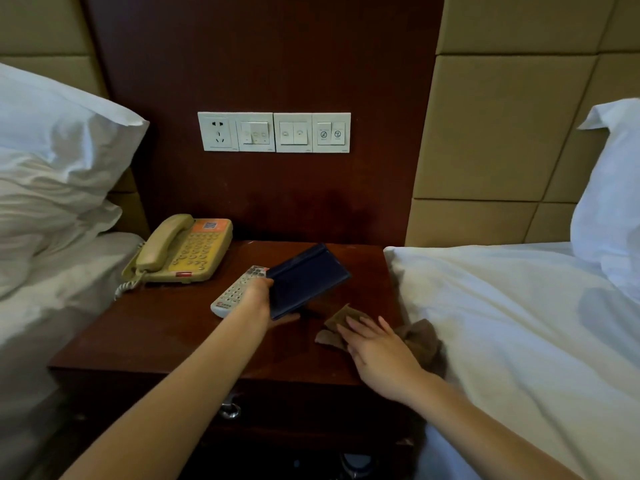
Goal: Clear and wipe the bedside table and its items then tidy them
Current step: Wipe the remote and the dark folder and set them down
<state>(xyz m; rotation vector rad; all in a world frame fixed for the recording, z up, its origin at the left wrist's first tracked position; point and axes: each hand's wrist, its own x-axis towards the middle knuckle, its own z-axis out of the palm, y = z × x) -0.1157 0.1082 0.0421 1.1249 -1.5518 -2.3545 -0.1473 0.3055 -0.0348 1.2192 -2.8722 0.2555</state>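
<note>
The dark wooden bedside table [166, 337] stands between two beds. My left hand [261, 299] grips the near left corner of a dark blue tray [308, 278] and holds it tilted above the tabletop. Under that hand lies a white remote control [235, 292]. A beige telephone [183, 251] with an orange label sits at the table's back left. My right hand [377, 348] rests with straight fingers on a brown cloth [420, 337] at the table's right edge.
White bedding [519, 323] borders the table on the right, and a bed with a pillow [52, 161] on the left. A panel of switches and a socket [273, 132] is on the wall above. A drawer knob [230, 408] shows below the front edge.
</note>
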